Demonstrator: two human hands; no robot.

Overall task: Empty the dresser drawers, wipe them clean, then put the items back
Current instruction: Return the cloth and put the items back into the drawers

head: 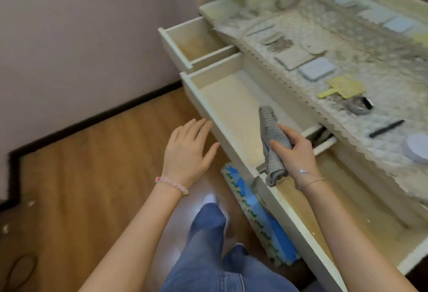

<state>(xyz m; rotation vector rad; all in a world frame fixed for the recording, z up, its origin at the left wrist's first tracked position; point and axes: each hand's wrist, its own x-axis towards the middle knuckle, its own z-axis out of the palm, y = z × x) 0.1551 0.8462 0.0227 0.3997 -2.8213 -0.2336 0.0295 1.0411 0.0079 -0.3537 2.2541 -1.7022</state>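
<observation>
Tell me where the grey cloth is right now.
In the head view, the grey cloth is gripped in the right hand, over the open middle drawer.

The cloth (273, 143) is grey with a ribbed weave, the drawers (222, 106) are cream with pale speckled liners, the dresser top cover (324, 36) is a beige floral pattern, the floor (92, 164) is brown woodgrain, and the mat (261, 217) at lower centre is blue, green and white.

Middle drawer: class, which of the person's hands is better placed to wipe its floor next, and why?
Probably the right hand: it grips the grey cloth above the middle drawer. The left hand is open and empty, beside the drawer's front.
</observation>
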